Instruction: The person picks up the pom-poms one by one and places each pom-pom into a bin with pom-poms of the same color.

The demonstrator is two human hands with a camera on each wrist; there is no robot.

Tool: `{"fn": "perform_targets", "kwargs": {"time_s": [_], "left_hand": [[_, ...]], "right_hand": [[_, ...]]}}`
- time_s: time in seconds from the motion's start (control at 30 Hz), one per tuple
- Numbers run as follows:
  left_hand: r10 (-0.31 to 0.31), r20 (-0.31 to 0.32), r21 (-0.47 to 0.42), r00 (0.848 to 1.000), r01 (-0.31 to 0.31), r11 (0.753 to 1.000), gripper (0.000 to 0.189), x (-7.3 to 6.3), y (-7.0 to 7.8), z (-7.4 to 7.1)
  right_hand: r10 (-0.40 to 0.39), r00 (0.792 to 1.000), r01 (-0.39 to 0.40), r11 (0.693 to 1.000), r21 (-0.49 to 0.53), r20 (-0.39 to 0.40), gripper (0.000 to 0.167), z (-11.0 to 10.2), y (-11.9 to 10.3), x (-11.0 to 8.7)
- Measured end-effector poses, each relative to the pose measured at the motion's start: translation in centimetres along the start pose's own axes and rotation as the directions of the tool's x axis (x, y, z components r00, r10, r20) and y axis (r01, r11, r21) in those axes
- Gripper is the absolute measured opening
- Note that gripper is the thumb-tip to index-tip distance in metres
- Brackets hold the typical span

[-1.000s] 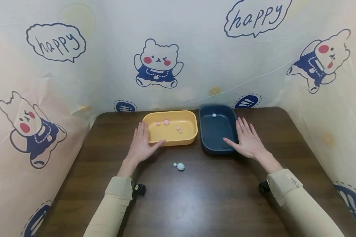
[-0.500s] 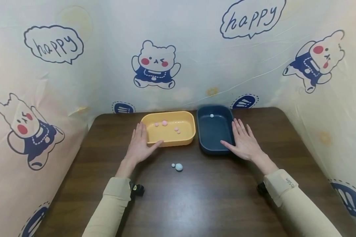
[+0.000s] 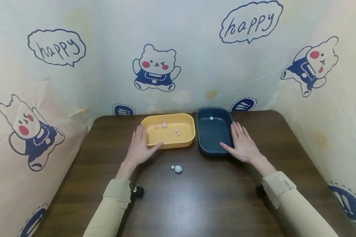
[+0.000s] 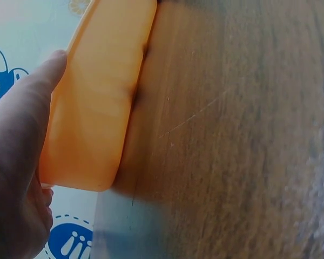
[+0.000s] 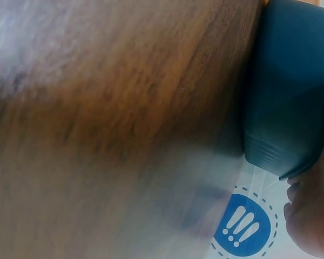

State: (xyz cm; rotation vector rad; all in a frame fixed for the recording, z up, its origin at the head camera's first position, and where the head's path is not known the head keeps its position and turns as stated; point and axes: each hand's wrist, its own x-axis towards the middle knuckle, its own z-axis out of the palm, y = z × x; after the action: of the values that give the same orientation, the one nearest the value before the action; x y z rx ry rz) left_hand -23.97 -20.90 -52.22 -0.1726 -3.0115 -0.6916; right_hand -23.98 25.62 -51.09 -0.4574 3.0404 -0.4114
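Note:
My left hand [image 3: 137,149] lies along the left end of a yellow tray [image 3: 190,142], fingers straight at its rim, thumb stretched along the front edge. The left wrist view shows the thumb against the orange-looking outer wall [image 4: 94,108]. Beside it stands a dark blue tray [image 3: 215,153], with my right hand [image 3: 244,144] at its right side. That hand's fingers are extended, and its thumb reaches over the front right corner. Several small pink balls [image 3: 164,125] lie in the yellow tray, and one pale blue ball [image 3: 211,118] in the blue one.
A larger pale blue oval lump [image 3: 178,169] and a tiny pale blue ball [image 3: 172,167] sit on the brown wooden table [image 3: 178,204] in front of the trays. A printed cloth with bears [image 3: 155,70] hangs close behind and at both sides.
The head view has shifted slightly, moving the whole scene a little left and down. The right hand's fingers lie closer together. Trays and balls keep their places.

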Motion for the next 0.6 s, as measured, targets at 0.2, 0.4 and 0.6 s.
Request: {"fn": "perform_targets", "kwargs": {"time_s": [0.2, 0.4, 0.6], "left_hand": [[0.002, 0.018, 0.007, 1.000, -0.002, 1.000, 0.131, -0.4, 0.2, -0.2], [0.002, 0.014, 0.012, 1.000, -0.002, 1.000, 0.131, 0.1, 0.4, -0.8], [-0.005, 0.029, 0.026, 1.000, 0.004, 1.000, 0.132, -0.1, 0.3, -0.9]], "right_hand": [[0.009, 1.000, -0.009, 1.000, 0.027, 0.003, 0.108, 0.4, 0.0, -0.4], [0.006, 1.000, -0.005, 1.000, 0.024, -0.010, 0.107, -0.3, 0.0, 0.2], [0.002, 1.000, -0.002, 1.000, 0.020, 0.002, 0.107, 0.0, 0.0, 0.0]]}}
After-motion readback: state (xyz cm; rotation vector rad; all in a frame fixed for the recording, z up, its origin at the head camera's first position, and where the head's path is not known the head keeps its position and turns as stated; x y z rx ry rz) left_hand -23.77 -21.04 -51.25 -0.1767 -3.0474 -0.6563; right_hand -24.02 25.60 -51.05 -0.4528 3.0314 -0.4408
